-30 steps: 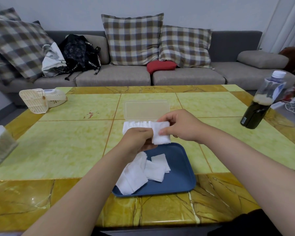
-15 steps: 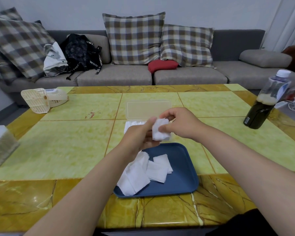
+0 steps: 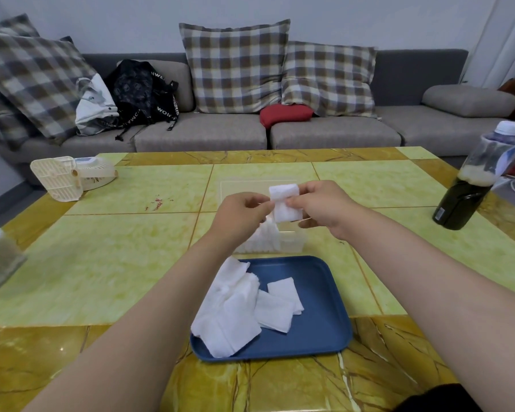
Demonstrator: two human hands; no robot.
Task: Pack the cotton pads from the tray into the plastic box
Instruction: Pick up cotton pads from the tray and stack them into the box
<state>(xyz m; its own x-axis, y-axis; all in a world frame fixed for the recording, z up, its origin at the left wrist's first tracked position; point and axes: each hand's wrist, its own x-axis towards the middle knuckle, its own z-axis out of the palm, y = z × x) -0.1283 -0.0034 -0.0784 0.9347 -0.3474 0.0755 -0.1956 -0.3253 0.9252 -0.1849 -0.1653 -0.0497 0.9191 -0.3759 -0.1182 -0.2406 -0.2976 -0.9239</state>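
Above plastic box [image 3: 269, 243], hands (both) pinching cotton pad [image 3: 285, 202]

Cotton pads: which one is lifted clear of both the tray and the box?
The folded pad pinched between left hand and right hand above the plastic box. The others lie in the blue tray or sit packed in the box.

L hand [image 3: 241, 217], R hand [image 3: 324, 208] bare, forearms bare; black garment [image 3: 434, 399] btm right.
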